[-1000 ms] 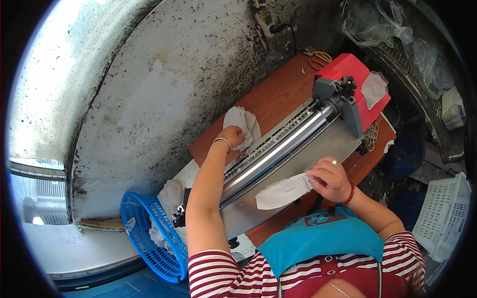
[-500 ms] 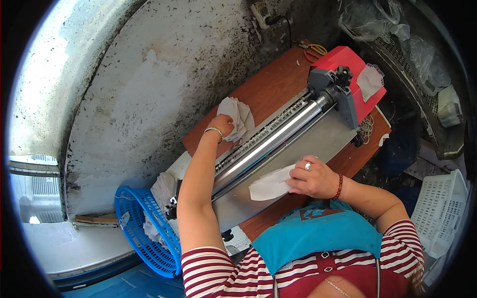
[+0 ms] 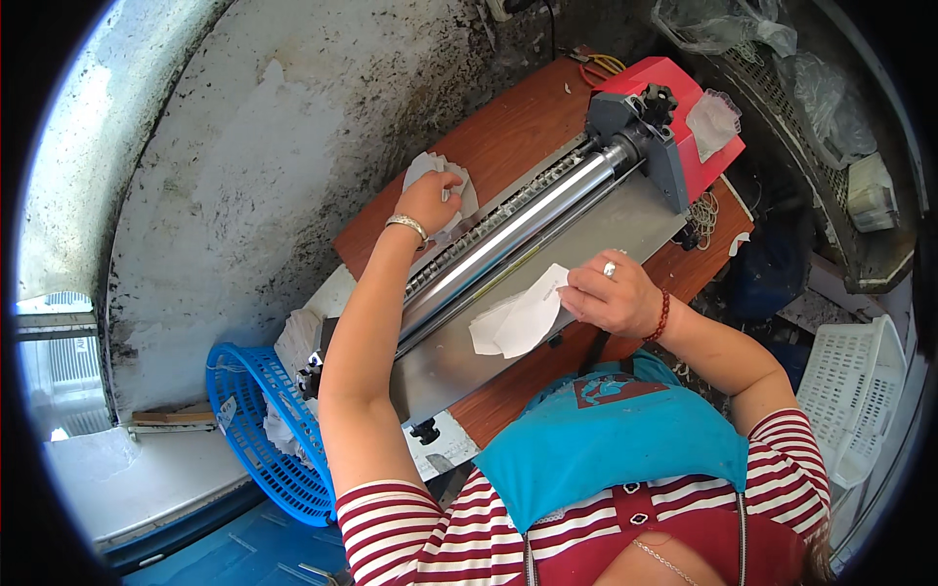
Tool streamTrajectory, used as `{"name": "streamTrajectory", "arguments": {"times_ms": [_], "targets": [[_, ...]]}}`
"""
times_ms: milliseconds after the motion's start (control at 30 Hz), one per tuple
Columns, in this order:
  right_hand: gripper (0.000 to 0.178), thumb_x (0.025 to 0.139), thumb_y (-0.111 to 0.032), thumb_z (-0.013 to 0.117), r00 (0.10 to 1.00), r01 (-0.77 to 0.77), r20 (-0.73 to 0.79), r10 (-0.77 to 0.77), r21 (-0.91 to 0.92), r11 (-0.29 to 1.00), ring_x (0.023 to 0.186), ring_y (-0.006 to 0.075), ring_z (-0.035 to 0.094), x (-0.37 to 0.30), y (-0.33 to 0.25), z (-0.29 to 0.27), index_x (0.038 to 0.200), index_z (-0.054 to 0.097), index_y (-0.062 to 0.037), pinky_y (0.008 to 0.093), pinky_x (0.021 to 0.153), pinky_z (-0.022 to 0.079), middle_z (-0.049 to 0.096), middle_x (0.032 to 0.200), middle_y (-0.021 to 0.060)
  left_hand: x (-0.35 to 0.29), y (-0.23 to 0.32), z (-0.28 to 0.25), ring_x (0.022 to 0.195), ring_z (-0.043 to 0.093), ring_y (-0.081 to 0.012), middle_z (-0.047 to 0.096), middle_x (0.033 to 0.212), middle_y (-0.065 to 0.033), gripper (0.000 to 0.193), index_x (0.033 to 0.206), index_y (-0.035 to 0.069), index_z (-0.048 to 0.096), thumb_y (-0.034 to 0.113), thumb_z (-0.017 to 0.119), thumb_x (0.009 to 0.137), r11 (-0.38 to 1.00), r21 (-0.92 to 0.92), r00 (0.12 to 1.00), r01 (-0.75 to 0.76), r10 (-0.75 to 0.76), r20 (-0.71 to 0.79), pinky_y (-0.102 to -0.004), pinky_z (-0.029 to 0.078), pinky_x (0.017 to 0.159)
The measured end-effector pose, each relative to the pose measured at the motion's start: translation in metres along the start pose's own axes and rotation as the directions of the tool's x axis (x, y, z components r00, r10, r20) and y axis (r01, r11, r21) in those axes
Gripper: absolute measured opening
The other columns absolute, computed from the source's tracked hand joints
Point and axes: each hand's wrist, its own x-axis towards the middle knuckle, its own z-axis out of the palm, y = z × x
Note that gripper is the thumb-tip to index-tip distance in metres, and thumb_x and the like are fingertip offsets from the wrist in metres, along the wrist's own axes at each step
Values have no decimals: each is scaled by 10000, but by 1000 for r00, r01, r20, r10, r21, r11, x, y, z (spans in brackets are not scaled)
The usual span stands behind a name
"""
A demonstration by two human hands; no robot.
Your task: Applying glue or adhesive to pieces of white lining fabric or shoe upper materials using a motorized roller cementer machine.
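Note:
My left hand is over a small pile of thin white cut pieces on the table behind a roller machine. Its thumb and forefinger are apart, with nothing visible between them; the hand covers part of the pile. My right hand, with a ring and a red bead bracelet, pinches a couple of overlapping thin white pieces by their right end. They hang tilted over the machine's metal plate, in front of the shiny roller. Whether they are paper or cloth I cannot tell.
The machine's red housing stands at the far right end. A blue basket with white pieces stands left of the table. White baskets are at right. A stained wall bounds the back left.
The white pieces in my right hand have swung to a steeper tilt and fanned apart. The fingers of my left hand have spread and shifted over the pile. The whole view has shifted slightly.

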Motion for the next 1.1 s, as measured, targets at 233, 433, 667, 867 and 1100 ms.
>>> {"name": "streamTrajectory", "arguments": {"times_ms": [233, 433, 667, 867, 1100], "targets": [[120, 707, -80, 666, 997, -59, 23, 68, -292, 955, 710, 185, 551, -26, 29, -21, 799, 595, -48, 330, 633, 445, 553, 833, 47, -19, 34, 11, 738, 582, -115, 683, 857, -77, 277, 1079, 32, 680, 193, 571, 882, 935, -333, 988, -125, 146, 39, -287, 491, 709], [97, 710, -100, 661, 996, -81, 16, 91, -331, 940, 705, 176, 549, -20, 19, 3, 777, 602, -63, 308, 633, 420, 553, 820, 46, -10, 42, 26, 843, 627, -215, 691, 934, -130, 339, 1045, 13, 689, 281, 559, 884, 943, -307, 977, -128, 173, 125, -327, 488, 796], [74, 761, -133, 673, 969, -231, 44, 242, -170, 958, 713, 187, 559, -14, 26, 9, 790, 618, -94, 326, 657, 422, 551, 816, 32, -7, 42, 19, 845, 650, -255, 692, 918, -151, 308, 1020, 9, 698, 208, 627, 796, 951, -307, 978, 46, 20, 208, -337, 497, 813], [175, 742, -208, 746, 977, -209, 72, 199, 183, 961, 832, 199, 593, 4, -4, 2, 863, 659, -115, 343, 759, 437, 586, 903, 27, 14, 5, 5, 801, 651, -208, 695, 897, -147, 284, 987, 2, 689, 146, 638, 747, 828, -536, 979, 166, -203, -10, -331, 507, 752], [222, 737, -242, 741, 986, -67, 161, 46, 132, 989, 889, 200, 598, -4, -12, 12, 895, 660, -110, 344, 801, 433, 590, 917, 14, 24, -37, -13, 907, 639, -316, 647, 1001, -116, 196, 949, 96, 667, 125, 632, 759, 969, 67, 785, 240, -153, -600, -432, 521, 748]]}}
